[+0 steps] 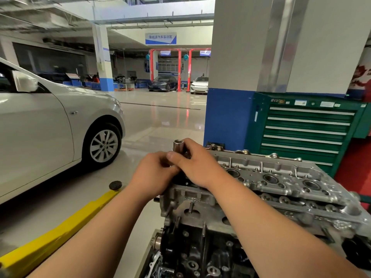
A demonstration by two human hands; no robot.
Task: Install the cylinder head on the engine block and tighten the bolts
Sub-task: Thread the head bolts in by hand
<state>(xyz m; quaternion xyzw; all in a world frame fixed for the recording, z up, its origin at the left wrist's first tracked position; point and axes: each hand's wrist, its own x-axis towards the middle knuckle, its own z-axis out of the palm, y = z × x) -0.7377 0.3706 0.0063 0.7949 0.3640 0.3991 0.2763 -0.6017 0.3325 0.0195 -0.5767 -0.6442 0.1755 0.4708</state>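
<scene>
A blue-and-white banner point(160, 38) hanging under the far ceiling is showing 汽车实训区 at its clearer end, while its opening characters are blurring out. A Volkswagen roundel is showing on the wheel hub point(104, 145) of the silver car point(40, 125). Cast characters on the cylinder head point(192, 200) and stickers on the green tool cabinet point(300, 102) are proving too small to read.

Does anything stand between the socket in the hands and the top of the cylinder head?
Nothing visible does. The left hand and right hand hold the socket above one end of the cylinder head, whose top lies open. The spot right under the hands is hidden.
</scene>
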